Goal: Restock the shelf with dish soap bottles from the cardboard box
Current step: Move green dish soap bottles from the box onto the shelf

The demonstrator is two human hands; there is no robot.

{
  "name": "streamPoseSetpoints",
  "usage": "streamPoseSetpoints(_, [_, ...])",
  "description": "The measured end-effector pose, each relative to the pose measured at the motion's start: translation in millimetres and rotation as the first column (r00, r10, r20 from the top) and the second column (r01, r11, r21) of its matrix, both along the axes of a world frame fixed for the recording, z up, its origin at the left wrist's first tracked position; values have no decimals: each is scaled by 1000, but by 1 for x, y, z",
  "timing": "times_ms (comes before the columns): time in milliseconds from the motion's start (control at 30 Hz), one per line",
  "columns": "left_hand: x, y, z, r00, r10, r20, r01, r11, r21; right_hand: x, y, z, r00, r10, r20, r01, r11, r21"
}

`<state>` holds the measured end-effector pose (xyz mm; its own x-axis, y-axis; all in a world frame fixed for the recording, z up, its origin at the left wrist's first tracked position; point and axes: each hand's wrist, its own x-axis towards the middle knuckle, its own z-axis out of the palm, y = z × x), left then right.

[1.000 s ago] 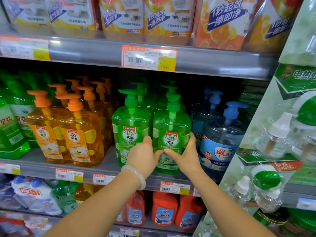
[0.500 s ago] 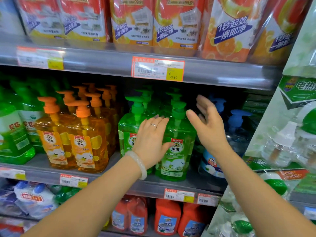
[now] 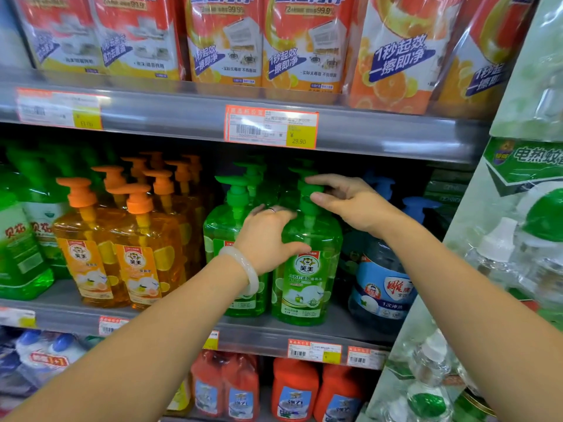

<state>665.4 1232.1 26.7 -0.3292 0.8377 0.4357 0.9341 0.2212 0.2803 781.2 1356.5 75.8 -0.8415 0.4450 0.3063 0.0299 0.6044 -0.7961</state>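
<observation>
Standing on a grey metal store shelf [image 3: 350, 328], the front green pump-top dish soap bottle [image 3: 306, 281] reads "笑王". Above it, a price tag [image 3: 271, 127] shows 29.90. The left hand [image 3: 268, 239] grasps its shoulder; the right hand [image 3: 350, 199] pinches its pump.

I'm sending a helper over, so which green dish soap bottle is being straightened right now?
On the middle shelf, under the 29.90 price tag, find the green pump bottles between orange and blue ones. It is the front right green bottle: the left hand grips its shoulder and the right hand pinches its pump.
</observation>
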Motion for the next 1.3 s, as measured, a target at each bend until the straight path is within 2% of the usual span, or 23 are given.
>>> streamPoseSetpoints(333, [5,-2,1,999,38,-22,-38,999,2,-2,0,-4,999,8,-51,-11,998,-59])
streamPoseSetpoints(633, [8,-4,3,998,54,-32,-55,998,-22,-3,-3,-7,997,-22,-70,18,999,-51])
streamPoseSetpoints(867, [9,-6,2,998,56,-23,-56,998,-27,-6,-10,-8,988,-143,-58,146,988,59])
streamPoseSetpoints(1300, [10,-7,2,999,42,3,-41,999,-12,-12,-24,-6,926,-359,-114,371,922,112])
